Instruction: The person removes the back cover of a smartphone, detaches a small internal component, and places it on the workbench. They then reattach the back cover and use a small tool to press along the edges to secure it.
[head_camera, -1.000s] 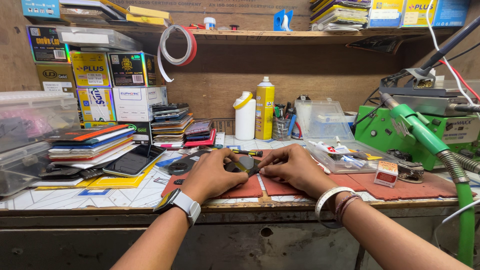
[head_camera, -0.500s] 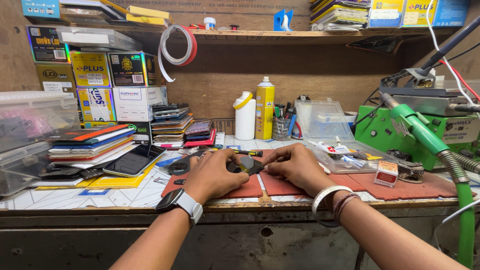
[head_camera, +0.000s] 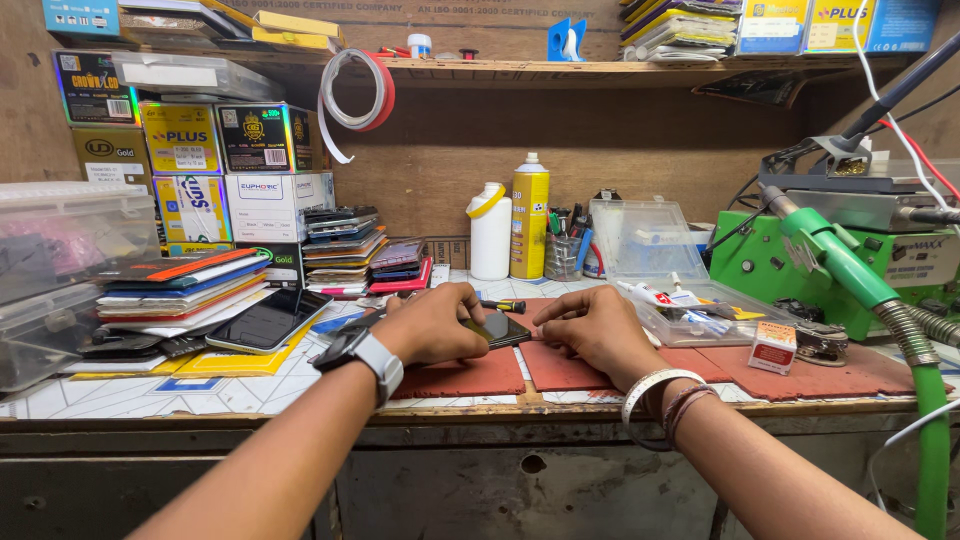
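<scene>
- A small dark phone with a glossy black glass face lay flat on a red-brown rubber mat at the middle of the tabletop, between my two hands.
- I judged it light, thin and stiff, with slippery glass that would crack if bent or pressed hard; the safest hold looked to be along its narrow side edges, not on the face.
- Only its right end and part of the screen showed; the rest sat hidden under my fingers.
- My left hand, wearing a wristwatch, curled over the phone's left portion, fingers bent and pressing it down.
- My right hand, with bangles at the wrist, rested just beside the phone's right end, fingers half-curled; I could not tell whether the fingertips touched it or pinched anything.
- A small screwdriver with a black handle lay just behind the phone.
- Further back stood a white bottle and a yellow spray can.
- A clear plastic parts box sat open to the right, with a green machine beyond it.
- To the left, stacked phones and cases and a larger phone lay well apart.
</scene>
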